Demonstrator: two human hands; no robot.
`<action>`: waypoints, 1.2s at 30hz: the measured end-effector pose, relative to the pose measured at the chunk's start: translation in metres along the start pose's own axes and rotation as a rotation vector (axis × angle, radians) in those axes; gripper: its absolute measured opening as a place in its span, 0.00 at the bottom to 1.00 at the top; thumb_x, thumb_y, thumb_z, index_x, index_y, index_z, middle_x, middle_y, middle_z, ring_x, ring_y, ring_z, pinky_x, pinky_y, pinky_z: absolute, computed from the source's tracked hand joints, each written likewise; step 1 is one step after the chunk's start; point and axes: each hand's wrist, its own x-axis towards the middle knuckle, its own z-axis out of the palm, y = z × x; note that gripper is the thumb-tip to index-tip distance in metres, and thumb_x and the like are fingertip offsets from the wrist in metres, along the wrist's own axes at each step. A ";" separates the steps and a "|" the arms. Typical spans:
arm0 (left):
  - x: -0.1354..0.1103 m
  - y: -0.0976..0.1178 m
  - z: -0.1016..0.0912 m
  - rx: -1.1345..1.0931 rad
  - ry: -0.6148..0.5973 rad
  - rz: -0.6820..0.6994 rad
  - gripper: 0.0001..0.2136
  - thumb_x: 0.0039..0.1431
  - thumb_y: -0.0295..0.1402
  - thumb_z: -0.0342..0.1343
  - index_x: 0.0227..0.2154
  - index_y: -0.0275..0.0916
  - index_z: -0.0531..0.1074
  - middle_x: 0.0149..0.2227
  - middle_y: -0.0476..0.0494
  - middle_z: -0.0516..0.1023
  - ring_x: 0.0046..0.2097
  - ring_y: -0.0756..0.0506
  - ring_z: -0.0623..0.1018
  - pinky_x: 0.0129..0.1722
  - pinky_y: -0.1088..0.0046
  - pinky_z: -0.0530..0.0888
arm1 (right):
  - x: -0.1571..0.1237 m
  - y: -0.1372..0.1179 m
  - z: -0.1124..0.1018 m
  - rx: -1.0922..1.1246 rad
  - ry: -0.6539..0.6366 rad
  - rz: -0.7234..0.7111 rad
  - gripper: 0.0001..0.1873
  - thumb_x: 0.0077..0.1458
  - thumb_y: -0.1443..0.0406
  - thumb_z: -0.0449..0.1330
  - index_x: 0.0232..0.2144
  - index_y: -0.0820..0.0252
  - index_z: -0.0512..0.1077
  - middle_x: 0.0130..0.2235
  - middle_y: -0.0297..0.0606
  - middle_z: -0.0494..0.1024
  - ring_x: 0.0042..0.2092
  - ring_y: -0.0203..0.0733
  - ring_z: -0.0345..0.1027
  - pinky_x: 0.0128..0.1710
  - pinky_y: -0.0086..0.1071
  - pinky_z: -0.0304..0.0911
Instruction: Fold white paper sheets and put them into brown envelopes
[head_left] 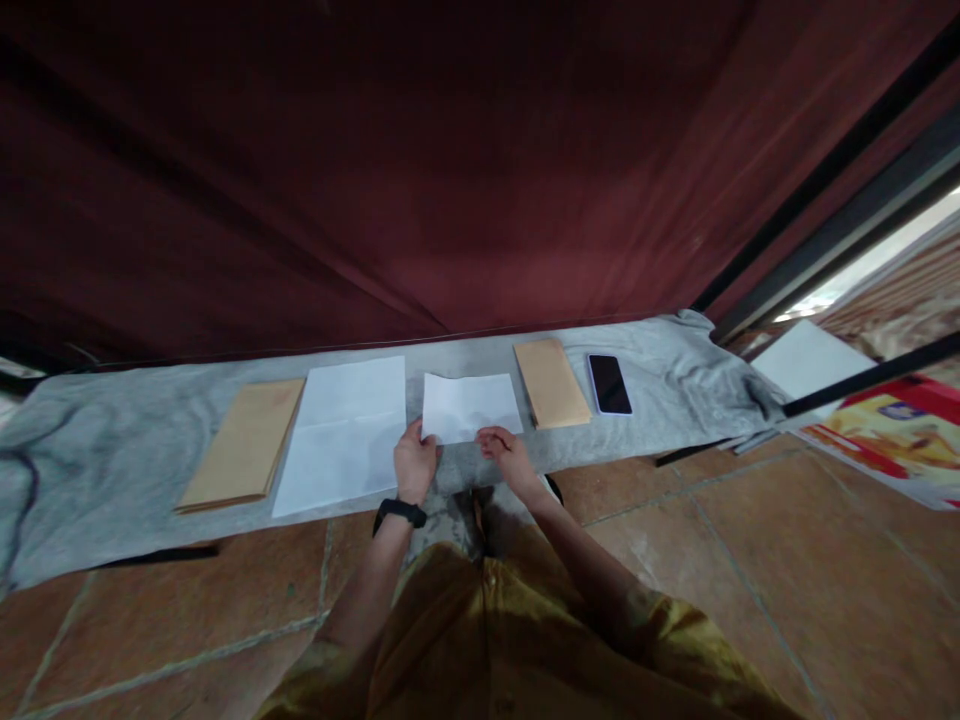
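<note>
A white sheet of paper (471,405), seemingly folded to a smaller size, lies in front of me on the grey cloth. My left hand (415,462), with a black band on its wrist, pinches the sheet's lower left corner, thumb on top. At the lower right edge, my right hand (507,455) touches the paper with fingers loosely bent and a little apart. Left of it lies a larger white sheet stack (341,430) with a faint crease across it. Just right of the small sheet is a brown envelope (553,384).
A larger brown envelope (244,440) lies at the left on the long cloth-covered bench (660,370). A smartphone (610,384) rests right of the small envelope. Dark red fabric (450,200) hangs behind the bench. A red and yellow printed box (900,430) and metal bars stand at the right.
</note>
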 end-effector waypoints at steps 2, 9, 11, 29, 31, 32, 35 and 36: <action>-0.001 0.000 0.001 0.096 -0.007 0.018 0.19 0.55 0.26 0.55 0.50 0.37 0.75 0.33 0.45 0.82 0.31 0.45 0.80 0.39 0.70 0.75 | 0.000 -0.002 -0.003 -0.181 0.032 -0.174 0.15 0.62 0.64 0.54 0.48 0.56 0.76 0.51 0.42 0.81 0.54 0.45 0.74 0.59 0.43 0.67; -0.002 -0.010 0.008 -0.088 0.000 -0.133 0.20 0.57 0.26 0.55 0.53 0.35 0.72 0.29 0.48 0.79 0.27 0.46 0.80 0.29 0.73 0.76 | 0.003 0.003 -0.009 -0.855 -0.125 -0.655 0.19 0.67 0.67 0.53 0.57 0.62 0.73 0.61 0.46 0.74 0.65 0.47 0.63 0.68 0.46 0.57; -0.002 -0.013 0.010 -0.125 0.004 -0.154 0.19 0.57 0.25 0.55 0.53 0.35 0.71 0.27 0.49 0.78 0.26 0.46 0.81 0.28 0.73 0.77 | 0.004 0.006 -0.008 -0.923 -0.134 -0.685 0.19 0.67 0.67 0.53 0.58 0.62 0.72 0.62 0.46 0.73 0.65 0.47 0.63 0.68 0.47 0.56; -0.001 0.001 0.005 -0.057 -0.026 -0.134 0.19 0.57 0.25 0.56 0.52 0.36 0.71 0.29 0.49 0.79 0.26 0.47 0.80 0.27 0.73 0.77 | -0.002 0.005 -0.009 -1.031 -0.127 -0.733 0.19 0.67 0.66 0.55 0.58 0.58 0.72 0.62 0.43 0.73 0.63 0.45 0.66 0.67 0.46 0.57; -0.004 0.004 0.001 0.017 -0.051 -0.111 0.19 0.58 0.26 0.56 0.53 0.37 0.71 0.30 0.48 0.79 0.26 0.47 0.80 0.29 0.72 0.77 | -0.002 0.004 -0.009 -1.028 -0.128 -0.734 0.19 0.67 0.66 0.55 0.58 0.59 0.72 0.62 0.44 0.73 0.63 0.44 0.66 0.67 0.46 0.57; -0.007 0.006 -0.001 0.068 -0.057 -0.087 0.19 0.58 0.27 0.56 0.53 0.37 0.70 0.30 0.48 0.79 0.27 0.46 0.80 0.30 0.71 0.77 | -0.002 0.003 -0.009 -1.027 -0.125 -0.732 0.19 0.68 0.66 0.54 0.58 0.59 0.72 0.62 0.44 0.73 0.63 0.44 0.66 0.67 0.46 0.57; -0.018 0.013 -0.007 0.301 -0.002 0.033 0.21 0.61 0.31 0.55 0.57 0.36 0.68 0.35 0.43 0.80 0.34 0.42 0.82 0.37 0.67 0.78 | -0.003 0.002 -0.009 -1.024 -0.120 -0.724 0.19 0.68 0.67 0.54 0.58 0.59 0.72 0.62 0.43 0.73 0.63 0.45 0.66 0.67 0.46 0.56; -0.023 0.016 -0.009 0.396 0.041 0.091 0.21 0.62 0.32 0.54 0.58 0.35 0.68 0.37 0.40 0.80 0.38 0.41 0.82 0.40 0.64 0.78 | -0.003 0.002 -0.009 -1.024 -0.121 -0.720 0.19 0.68 0.67 0.54 0.58 0.58 0.72 0.62 0.42 0.73 0.63 0.45 0.66 0.67 0.46 0.56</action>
